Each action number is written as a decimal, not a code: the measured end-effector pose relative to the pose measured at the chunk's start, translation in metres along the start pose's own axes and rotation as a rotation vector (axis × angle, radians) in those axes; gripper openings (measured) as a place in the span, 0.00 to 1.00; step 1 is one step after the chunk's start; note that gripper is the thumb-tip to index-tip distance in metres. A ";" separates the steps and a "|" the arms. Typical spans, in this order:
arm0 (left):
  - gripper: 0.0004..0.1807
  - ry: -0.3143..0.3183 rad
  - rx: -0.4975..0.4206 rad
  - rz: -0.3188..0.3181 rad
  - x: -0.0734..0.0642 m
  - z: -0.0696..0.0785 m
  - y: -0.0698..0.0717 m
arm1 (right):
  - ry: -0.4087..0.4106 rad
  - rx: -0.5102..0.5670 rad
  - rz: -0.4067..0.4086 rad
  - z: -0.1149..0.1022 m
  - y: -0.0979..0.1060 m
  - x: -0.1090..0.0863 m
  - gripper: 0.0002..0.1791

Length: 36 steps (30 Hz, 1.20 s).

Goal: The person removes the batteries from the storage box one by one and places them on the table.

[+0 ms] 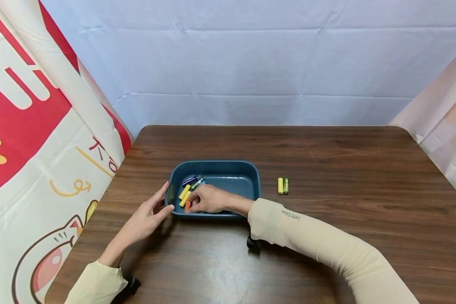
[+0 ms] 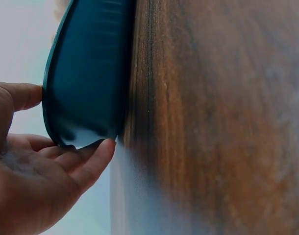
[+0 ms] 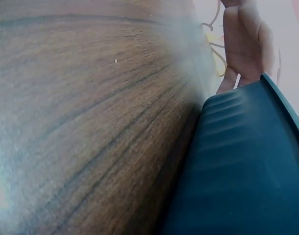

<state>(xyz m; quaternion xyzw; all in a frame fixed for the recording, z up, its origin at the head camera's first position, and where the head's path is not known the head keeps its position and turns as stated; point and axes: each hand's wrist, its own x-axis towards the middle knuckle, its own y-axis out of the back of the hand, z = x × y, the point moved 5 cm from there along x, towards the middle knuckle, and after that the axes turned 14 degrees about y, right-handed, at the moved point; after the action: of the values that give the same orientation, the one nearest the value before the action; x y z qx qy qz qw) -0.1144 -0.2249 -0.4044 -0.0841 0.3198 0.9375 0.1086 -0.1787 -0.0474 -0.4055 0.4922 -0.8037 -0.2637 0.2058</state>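
A dark blue plastic bin (image 1: 233, 182) stands on the table with several batteries at its left end. My right hand (image 1: 212, 199) reaches over the front rim, its curled fingertips and thumb pinching an orange battery (image 1: 188, 206). Close by in the bin lie two yellow batteries (image 1: 184, 192), a purple battery (image 1: 189, 181) and a dark green battery (image 1: 198, 183); the hand partly covers the pile. From outside, my left hand (image 1: 143, 218) steadies the bin's left end, thumb at the front corner and extended fingers along the side. The left wrist view shows that thumb touching the rim.
Right of the bin, a yellow battery (image 1: 280, 185) and a green battery (image 1: 286, 185) stand side by side on the brown wooden table (image 1: 346, 169). A pale cloth (image 1: 251, 63) hangs behind the table, and a printed red and white cloth (image 1: 30, 139) hangs at the left.
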 end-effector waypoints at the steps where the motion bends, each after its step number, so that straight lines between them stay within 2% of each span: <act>1: 0.40 0.000 0.001 0.000 0.000 0.000 0.000 | 0.001 0.013 0.001 0.000 0.000 0.000 0.03; 8: 0.40 0.004 -0.010 -0.003 -0.002 -0.001 0.001 | -0.027 0.220 0.012 0.001 -0.003 -0.001 0.07; 13: 0.40 0.008 -0.005 -0.001 -0.002 -0.001 0.001 | -0.046 0.317 0.011 0.003 -0.004 -0.003 0.08; 18: 0.40 0.009 -0.007 -0.006 -0.001 -0.001 0.001 | -0.110 0.411 0.038 0.005 -0.004 -0.005 0.08; 24: 0.40 0.007 -0.006 -0.008 -0.001 0.000 0.001 | -0.177 0.472 0.092 0.008 -0.007 -0.004 0.08; 31: 0.40 0.016 -0.007 -0.013 -0.002 0.001 0.001 | -0.243 0.542 0.141 0.009 -0.007 -0.004 0.22; 36: 0.40 0.022 0.001 -0.013 -0.001 0.002 0.001 | -0.266 0.582 0.143 0.009 -0.006 -0.005 0.24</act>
<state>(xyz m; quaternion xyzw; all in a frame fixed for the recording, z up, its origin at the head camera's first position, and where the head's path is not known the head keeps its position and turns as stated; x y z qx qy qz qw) -0.1138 -0.2246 -0.4014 -0.0965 0.3209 0.9356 0.1112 -0.1775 -0.0437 -0.4164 0.4338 -0.8978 -0.0696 -0.0323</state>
